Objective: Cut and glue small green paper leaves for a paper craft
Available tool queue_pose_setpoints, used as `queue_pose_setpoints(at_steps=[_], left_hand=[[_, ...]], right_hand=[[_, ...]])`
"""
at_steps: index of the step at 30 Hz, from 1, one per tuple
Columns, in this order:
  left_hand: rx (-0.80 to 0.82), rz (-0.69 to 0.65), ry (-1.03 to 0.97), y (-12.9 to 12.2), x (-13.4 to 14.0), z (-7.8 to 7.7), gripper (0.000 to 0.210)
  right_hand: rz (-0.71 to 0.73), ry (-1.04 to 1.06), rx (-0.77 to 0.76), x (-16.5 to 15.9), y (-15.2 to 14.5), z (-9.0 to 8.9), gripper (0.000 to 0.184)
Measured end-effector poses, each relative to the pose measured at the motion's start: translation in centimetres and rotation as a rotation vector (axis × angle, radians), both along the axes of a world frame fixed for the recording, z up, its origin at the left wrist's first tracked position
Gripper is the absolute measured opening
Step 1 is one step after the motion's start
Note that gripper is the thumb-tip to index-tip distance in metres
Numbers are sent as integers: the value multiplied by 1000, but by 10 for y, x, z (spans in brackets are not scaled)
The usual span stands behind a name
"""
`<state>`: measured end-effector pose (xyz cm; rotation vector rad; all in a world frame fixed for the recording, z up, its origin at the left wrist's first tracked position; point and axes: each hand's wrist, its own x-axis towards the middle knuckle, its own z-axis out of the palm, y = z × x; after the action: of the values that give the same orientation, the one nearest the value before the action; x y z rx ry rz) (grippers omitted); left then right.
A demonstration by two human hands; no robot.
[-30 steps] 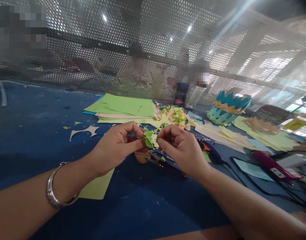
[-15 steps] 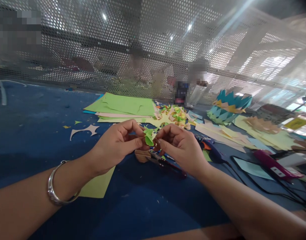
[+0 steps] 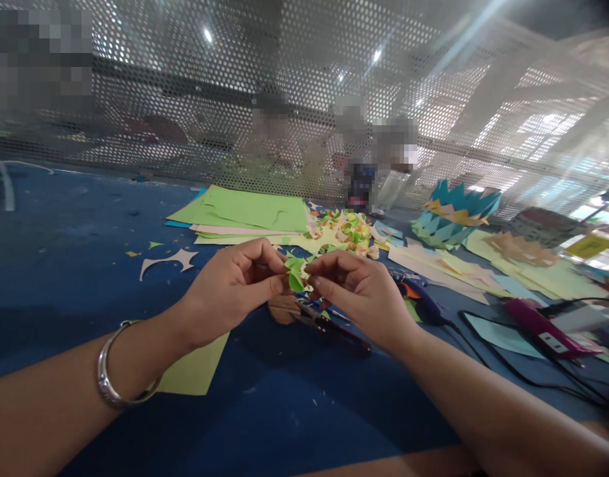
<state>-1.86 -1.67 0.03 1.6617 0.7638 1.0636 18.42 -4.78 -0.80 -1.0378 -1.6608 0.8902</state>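
A small green paper flower (image 3: 297, 275) is held between my two hands, over the middle of the blue table (image 3: 284, 404). My left hand (image 3: 237, 275) pinches its left side between thumb and fingers. From the right, the fingertips of my right hand (image 3: 361, 291) pinch its paler edge. Beneath the hands lie scissors (image 3: 329, 324) and a round brown wooden piece (image 3: 284, 309). A pile of curled paper flowers (image 3: 351, 228) in green, yellow and peach sits just beyond. The fingertips hide part of the held flower.
Green paper sheets (image 3: 249, 211) are stacked behind my left hand. A glue gun (image 3: 426, 298) with its cable lies right, near a magenta power strip (image 3: 547, 331). Zigzag paper crowns (image 3: 456, 212) stand further back. A perforated metal screen (image 3: 209, 132) runs behind the table.
The green flower has turned slightly between my fingertips, so its petals show more openly. Both hands stay in nearly the same place.
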Motion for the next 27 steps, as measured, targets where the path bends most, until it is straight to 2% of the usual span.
queue_pose_setpoints(at_steps=[8, 20, 27], left_hand=[[-19, -42, -17, -1, -1, 0, 14], [99, -19, 39, -2, -1, -2, 13], [181, 63, 159, 0, -4, -4, 11]], right_hand=[[8, -10, -1, -1, 0, 1, 8], [-12, -77, 29, 2, -1, 6, 3], [-11, -36, 9, 2, -1, 6, 8]])
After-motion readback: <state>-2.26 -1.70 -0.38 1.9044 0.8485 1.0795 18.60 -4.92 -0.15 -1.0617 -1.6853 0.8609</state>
